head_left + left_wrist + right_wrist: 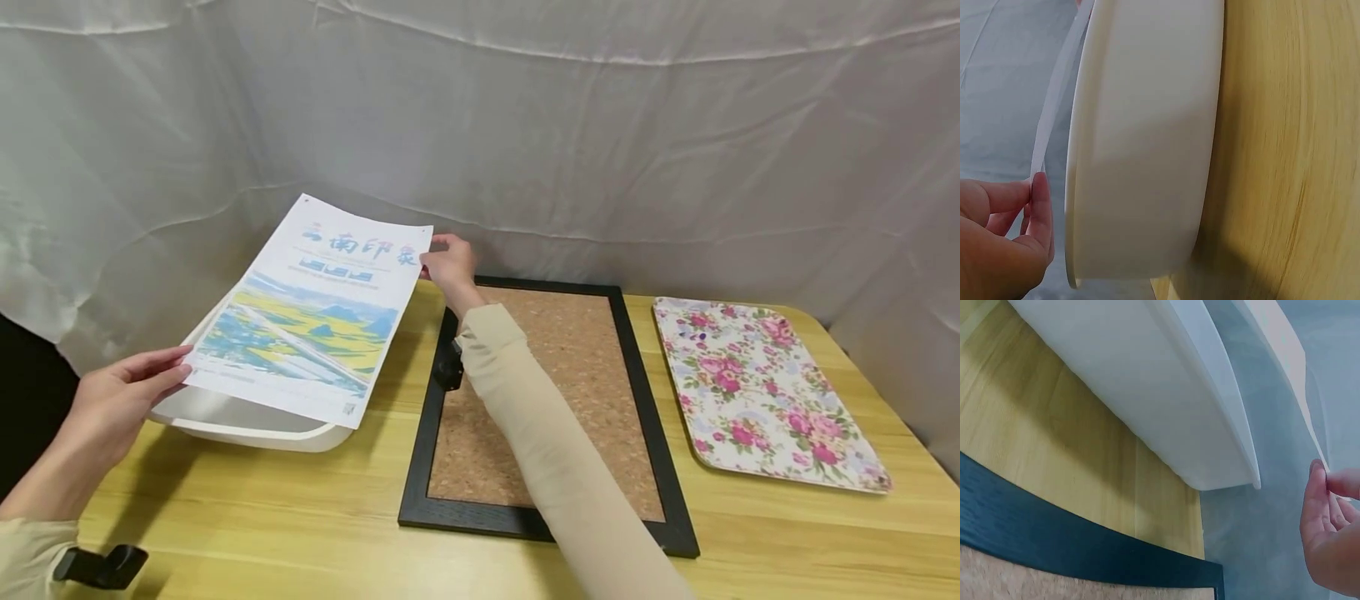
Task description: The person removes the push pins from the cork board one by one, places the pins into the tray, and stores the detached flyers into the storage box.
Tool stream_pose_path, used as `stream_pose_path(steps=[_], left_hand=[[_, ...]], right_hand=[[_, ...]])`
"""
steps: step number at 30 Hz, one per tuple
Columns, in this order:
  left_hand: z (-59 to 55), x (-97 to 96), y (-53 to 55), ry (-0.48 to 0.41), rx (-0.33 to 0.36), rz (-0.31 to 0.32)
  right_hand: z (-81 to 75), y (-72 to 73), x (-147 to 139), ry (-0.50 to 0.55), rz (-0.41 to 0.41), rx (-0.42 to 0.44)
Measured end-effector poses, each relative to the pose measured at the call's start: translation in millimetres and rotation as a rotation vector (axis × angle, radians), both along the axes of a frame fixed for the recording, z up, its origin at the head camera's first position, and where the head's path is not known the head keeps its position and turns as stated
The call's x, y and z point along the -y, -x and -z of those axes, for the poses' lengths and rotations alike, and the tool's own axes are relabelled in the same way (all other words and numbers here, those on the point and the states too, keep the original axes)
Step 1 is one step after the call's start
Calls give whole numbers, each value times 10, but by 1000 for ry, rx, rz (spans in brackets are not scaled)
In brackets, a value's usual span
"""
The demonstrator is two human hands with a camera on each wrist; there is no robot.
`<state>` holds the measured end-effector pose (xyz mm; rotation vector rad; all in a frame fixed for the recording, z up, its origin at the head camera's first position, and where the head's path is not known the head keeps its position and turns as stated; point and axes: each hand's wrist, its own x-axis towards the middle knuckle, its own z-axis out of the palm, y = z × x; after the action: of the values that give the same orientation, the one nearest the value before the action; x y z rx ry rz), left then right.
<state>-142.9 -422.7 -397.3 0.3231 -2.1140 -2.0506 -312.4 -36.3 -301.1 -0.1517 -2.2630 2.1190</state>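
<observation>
A printed poster sheet [315, 308], with blue lettering above a yellow-and-blue landscape, is held up over a white tub [262, 437]. My left hand [116, 400] pinches its near left corner between thumb and fingers. At the far right edge, my right hand [452, 262] pinches the sheet near its upper corner. Seen from the left wrist, the paper [1054, 106] stands off from the tub's rim as a thin curved strip. In the right wrist view the fingertips [1316, 472] grip the paper's edge beyond the tub wall [1129, 381].
A cork board [480, 450] with a black frame lies on the wooden table [300, 508], under my right forearm. Right of it is a floral tray [765, 392] with small dark purple bits near its far left corner. A pale cloth [525, 125] hangs behind the table.
</observation>
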Motion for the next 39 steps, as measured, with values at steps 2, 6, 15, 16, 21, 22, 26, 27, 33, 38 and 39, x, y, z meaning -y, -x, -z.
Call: stream_pose_path(steps=[2,6,15,16,21,22,26,27,33,38,39], left_hand=[[64,93,35,1,-18,-12],[-256,-152,-95,172,36,-52],[-809,-624,-311,389,64,-103],[-805,-622,-314,400,66,-104],[-696,-535,-288,428,79,-126],[-670,-518,-284,416,83,-134],[-580,-410,-278,354,99,-90],[-550,-374,-270,358,106,-69],[-171,-42,-156,345,95,-40],[12,107,-104,295,61,1],[25,113,-99,286,58,7]], right_hand=[[-7,-10,31,-5,-6,3],[-7,-38,60,-27,-70,-8],[47,-104,175,-79,-115,-80],[51,-111,190,-92,-112,-93],[77,-131,239,-129,-112,-131],[84,-135,242,-135,-113,-136],[124,-155,246,-196,-128,-155],[139,-156,247,-213,-132,-161],[199,-157,250,-251,-158,-167],[222,-157,242,-266,-161,-135],[228,-153,240,-274,-159,-133]])
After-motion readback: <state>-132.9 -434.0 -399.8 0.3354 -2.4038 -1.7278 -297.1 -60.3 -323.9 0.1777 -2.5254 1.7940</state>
